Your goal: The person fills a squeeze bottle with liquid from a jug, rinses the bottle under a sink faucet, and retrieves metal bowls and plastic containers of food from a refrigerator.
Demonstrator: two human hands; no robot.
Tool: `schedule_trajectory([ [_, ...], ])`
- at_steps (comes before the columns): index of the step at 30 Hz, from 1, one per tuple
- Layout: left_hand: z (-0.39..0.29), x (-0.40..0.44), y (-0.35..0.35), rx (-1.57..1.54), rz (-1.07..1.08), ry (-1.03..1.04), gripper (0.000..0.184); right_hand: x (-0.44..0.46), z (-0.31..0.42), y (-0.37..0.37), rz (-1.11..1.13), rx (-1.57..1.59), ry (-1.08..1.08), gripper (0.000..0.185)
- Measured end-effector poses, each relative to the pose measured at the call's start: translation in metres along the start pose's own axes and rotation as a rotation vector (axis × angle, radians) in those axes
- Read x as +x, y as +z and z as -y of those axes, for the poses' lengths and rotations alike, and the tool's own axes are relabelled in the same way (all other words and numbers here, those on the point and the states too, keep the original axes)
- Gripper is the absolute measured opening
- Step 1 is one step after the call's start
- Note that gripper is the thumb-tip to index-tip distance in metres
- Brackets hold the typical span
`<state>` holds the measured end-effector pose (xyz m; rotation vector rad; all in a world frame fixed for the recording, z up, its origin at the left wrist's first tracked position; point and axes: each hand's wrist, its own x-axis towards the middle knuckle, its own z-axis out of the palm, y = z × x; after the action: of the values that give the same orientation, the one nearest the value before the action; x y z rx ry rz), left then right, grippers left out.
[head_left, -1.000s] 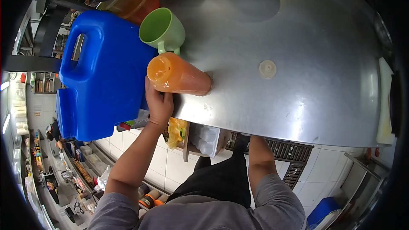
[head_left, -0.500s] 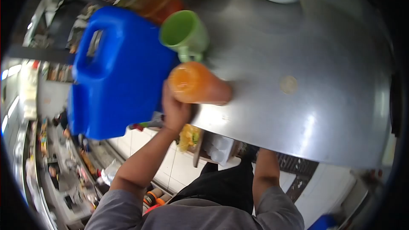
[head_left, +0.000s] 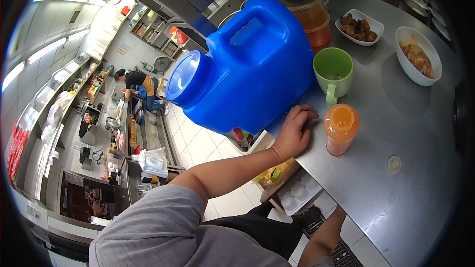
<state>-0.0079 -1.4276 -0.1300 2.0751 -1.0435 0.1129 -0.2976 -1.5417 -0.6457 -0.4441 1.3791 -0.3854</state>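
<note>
My left hand (head_left: 294, 133) rests on the edge of the steel table, fingers loosely bent and slightly apart, with nothing in them. Just right of it stands a clear plastic bottle (head_left: 341, 128) with orange contents, apart from the fingers. Above the hand is a light green mug (head_left: 334, 69), its handle toward me. A large blue plastic jug (head_left: 262, 69) with a wide round mouth lies tilted on its side, left of the mug and over the table's edge. My right forearm reaches down below the table's front edge, and the right hand is hidden there.
A white bowl of dark food pieces (head_left: 360, 27) and a bowl of pale meat (head_left: 418, 57) stand at the back right. Behind the jug is a container of orange liquid (head_left: 316, 24). An egg tray (head_left: 297, 193) sits below the table. Another person (head_left: 141, 86) bends at a far-left counter.
My left hand has let go of the orange bottle, which now stands on the table. The head view has turned left, bringing more of the kitchen and the other person into sight.
</note>
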Motion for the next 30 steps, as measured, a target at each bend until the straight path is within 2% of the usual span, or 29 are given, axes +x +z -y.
schedule_trajectory([
  [3,0.002,-0.001,0.001,0.015,-0.024,0.021,0.037,-0.019,-0.001,-0.002,0.113,-0.004,-0.015,0.045],
  [5,0.001,0.0,0.002,0.038,-0.031,0.005,0.037,-0.05,-0.009,-0.002,0.269,-0.067,0.025,0.044],
  [6,0.003,0.001,0.003,0.057,-0.032,0.034,0.037,-0.177,0.065,0.039,0.427,-0.592,0.059,0.046],
  [7,0.002,0.001,0.001,0.055,-0.015,0.027,0.038,-0.25,0.107,0.057,0.764,-0.758,0.053,0.048],
  [8,0.002,0.002,0.002,0.08,-0.025,0.049,0.038,-0.317,0.146,0.075,0.963,-0.882,0.127,0.05],
  [10,0.001,0.002,0.002,0.082,-0.044,0.045,0.034,-0.403,0.206,0.082,1.21,-0.84,0.24,0.041],
  [12,-0.001,0.002,0.0,0.089,-0.05,0.016,0.034,-0.469,0.279,0.092,1.382,-0.845,-0.222,0.039],
  [14,-0.005,0.002,-0.003,0.098,-0.043,-0.023,0.035,-0.495,0.333,0.107,0.94,-0.947,-0.784,0.045],
  [16,-0.003,0.002,-0.003,0.083,-0.043,-0.034,0.034,-0.486,0.369,0.136,0.271,-1.229,-1.382,0.045],
  [18,-0.002,0.002,-0.003,0.075,-0.046,-0.041,0.034,-0.463,0.382,0.152,-0.047,-1.443,-1.313,0.041],
  [20,-0.001,0.001,-0.003,0.1,-0.009,-0.075,0.033,-0.427,0.38,0.151,-0.042,-1.523,-1.278,0.039],
  [22,-0.001,0.0,-0.006,0.078,0.005,-0.094,0.034,-0.429,0.388,0.151,-0.03,-1.611,-1.228,0.037],
  [24,-0.001,0.001,-0.007,0.065,0.023,-0.109,0.034,-0.437,0.399,0.152,0.101,-1.359,-1.219,0.037],
  [26,0.001,0.002,-0.006,0.032,0.007,-0.107,0.034,-0.518,0.419,0.185,0.318,-1.143,-1.144,0.037],
  [28,0.003,0.0,-0.006,0.008,0.01,-0.098,0.035,-0.584,0.428,0.214,0.561,-1.177,-1.335,0.04],
  [29,0.004,0.001,-0.005,0.013,0.003,-0.086,0.035,-0.596,0.425,0.226,0.548,-1.191,-1.329,0.04],
  [30,0.005,0.001,-0.005,0.017,-0.008,-0.071,0.035,-0.604,0.423,0.238,0.603,-1.364,-1.438,0.039],
])
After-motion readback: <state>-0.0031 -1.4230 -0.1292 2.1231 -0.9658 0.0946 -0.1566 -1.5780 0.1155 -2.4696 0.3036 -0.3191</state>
